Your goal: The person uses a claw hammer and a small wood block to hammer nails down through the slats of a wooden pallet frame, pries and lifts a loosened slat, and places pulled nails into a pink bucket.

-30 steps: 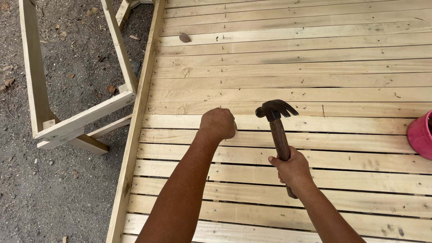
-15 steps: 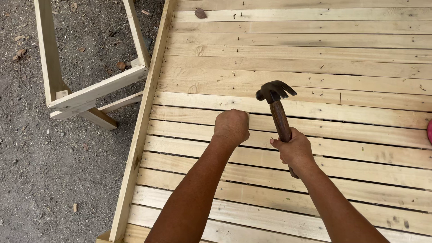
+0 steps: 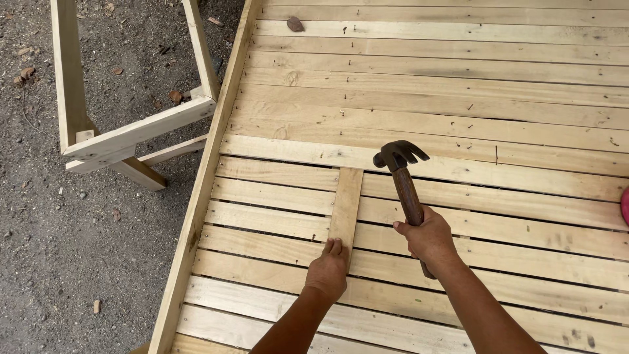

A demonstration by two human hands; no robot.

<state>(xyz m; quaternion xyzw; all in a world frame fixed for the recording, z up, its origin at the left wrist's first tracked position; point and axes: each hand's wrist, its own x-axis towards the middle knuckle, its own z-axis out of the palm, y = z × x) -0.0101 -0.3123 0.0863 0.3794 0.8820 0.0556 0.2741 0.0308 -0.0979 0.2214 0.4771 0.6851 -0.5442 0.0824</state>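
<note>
My right hand [image 3: 429, 235] grips the brown wooden handle of a claw hammer [image 3: 403, 177], whose dark metal head is raised over the slatted wooden platform [image 3: 419, 98]. My left hand [image 3: 329, 269] rests with flat fingers on the near end of a short wooden slat [image 3: 346, 204]. This slat lies across several of the long pale planks, at right angles to them. The hammer head hangs just right of the short slat's far end.
A pale wooden frame [image 3: 131, 134] stands on the gravel ground [image 3: 78, 249] left of the platform's edge beam [image 3: 203, 190]. A small stone [image 3: 295, 24] lies on a far plank. A pink object [image 3: 624, 204] shows at the right edge. Nail heads dot the far planks.
My left hand has opened from a fist, moved nearer to me and now presses on a short cross slat. The view shifted, and the hammer stays raised.
</note>
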